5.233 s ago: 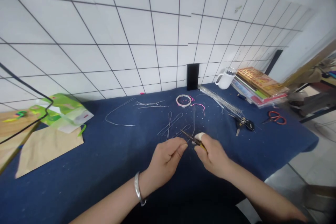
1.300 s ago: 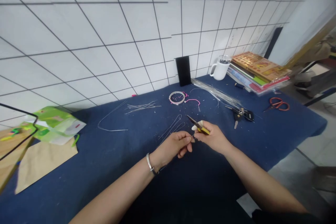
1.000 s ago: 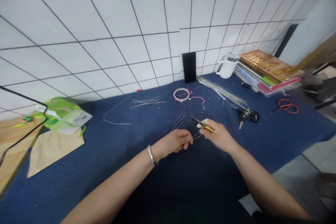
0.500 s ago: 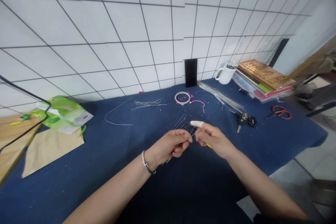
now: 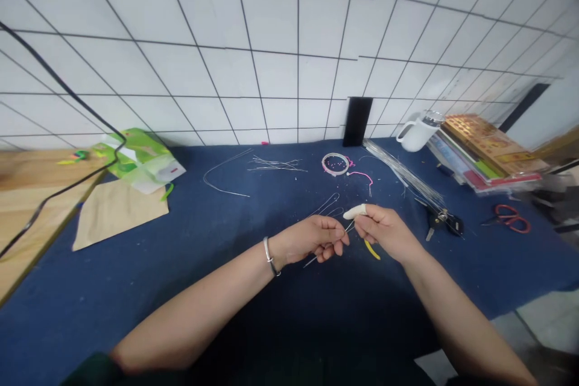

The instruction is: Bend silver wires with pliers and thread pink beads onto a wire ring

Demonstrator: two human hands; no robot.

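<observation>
My left hand (image 5: 319, 238), with a bracelet at its wrist, is closed on thin metal wire (image 5: 349, 227) above the blue-covered table. Just right of it, my right hand (image 5: 386, 232) pinches the same wire between thumb and forefinger, and a white cover wraps one fingertip. Behind the fingers, bent wire loops (image 5: 333, 199) stick up and away from me. Straight wire ends (image 5: 310, 262) poke out below my left hand. A yellow curved handle (image 5: 372, 249) shows under my right hand; the rest of that tool is hidden.
Behind my hands lie a round ring-shaped dish (image 5: 335, 155) with pink beads, short wires (image 5: 277, 164) and a long wire bundle (image 5: 402, 172). To the right are keys (image 5: 438, 217), red-handled scissors (image 5: 509, 218), a white mug (image 5: 417, 132) and stacked books (image 5: 488, 145). A green bag (image 5: 140, 157) lies left.
The view has turned, so the table things sit further right in the picture. My hands stay close together on the wire. More of the yellow handle shows beneath my right hand.
</observation>
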